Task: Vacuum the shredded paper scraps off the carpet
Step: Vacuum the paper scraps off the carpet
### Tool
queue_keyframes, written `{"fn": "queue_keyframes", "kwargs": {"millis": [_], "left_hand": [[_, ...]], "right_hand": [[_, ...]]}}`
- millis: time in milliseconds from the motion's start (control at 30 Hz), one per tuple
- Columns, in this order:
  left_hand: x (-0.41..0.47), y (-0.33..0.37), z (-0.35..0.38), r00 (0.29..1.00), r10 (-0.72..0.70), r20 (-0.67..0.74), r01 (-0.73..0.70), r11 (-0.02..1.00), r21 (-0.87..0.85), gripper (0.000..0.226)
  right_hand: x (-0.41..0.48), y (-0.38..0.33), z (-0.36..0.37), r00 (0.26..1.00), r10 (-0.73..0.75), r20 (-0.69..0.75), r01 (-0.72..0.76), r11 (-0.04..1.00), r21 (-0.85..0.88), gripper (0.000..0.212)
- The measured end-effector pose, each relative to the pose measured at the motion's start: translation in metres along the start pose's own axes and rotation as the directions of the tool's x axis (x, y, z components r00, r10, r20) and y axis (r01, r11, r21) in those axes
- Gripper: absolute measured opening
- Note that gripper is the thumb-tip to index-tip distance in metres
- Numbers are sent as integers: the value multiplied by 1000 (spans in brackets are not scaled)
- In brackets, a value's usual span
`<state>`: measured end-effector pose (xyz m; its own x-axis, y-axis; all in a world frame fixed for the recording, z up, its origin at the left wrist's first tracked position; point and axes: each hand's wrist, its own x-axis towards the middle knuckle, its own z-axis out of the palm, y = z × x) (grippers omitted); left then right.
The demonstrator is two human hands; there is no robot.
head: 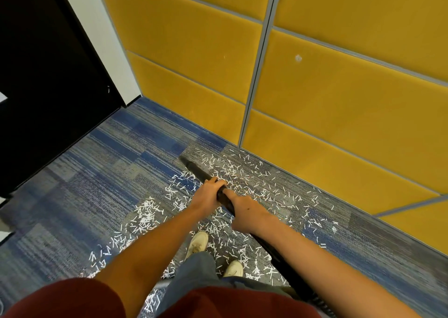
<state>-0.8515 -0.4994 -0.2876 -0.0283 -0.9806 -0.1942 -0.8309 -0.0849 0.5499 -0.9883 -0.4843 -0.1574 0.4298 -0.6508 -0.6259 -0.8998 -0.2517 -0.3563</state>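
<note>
A black vacuum tube slants from lower right up to the left, its tip touching the blue-grey carpet at the far edge of the mess. My left hand grips the tube further forward. Just behind it, my right hand grips the same tube. White shredded paper scraps lie scattered thickly over the carpet around the tube, beside the wall and around my feet. The tube's rear part runs under my right forearm and out of view.
A yellow padded wall with grey trim borders the carpet on the right and far side. A black door with a white frame stands at the left. My white shoes stand among the scraps.
</note>
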Motion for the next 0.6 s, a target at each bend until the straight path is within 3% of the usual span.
{"fn": "queue_keyframes", "kwargs": {"millis": [600], "left_hand": [[38, 29, 3, 987, 126, 97, -123, 992, -36, 30]], "right_hand": [[8, 19, -15, 993, 111, -43, -108, 993, 54, 74]]}}
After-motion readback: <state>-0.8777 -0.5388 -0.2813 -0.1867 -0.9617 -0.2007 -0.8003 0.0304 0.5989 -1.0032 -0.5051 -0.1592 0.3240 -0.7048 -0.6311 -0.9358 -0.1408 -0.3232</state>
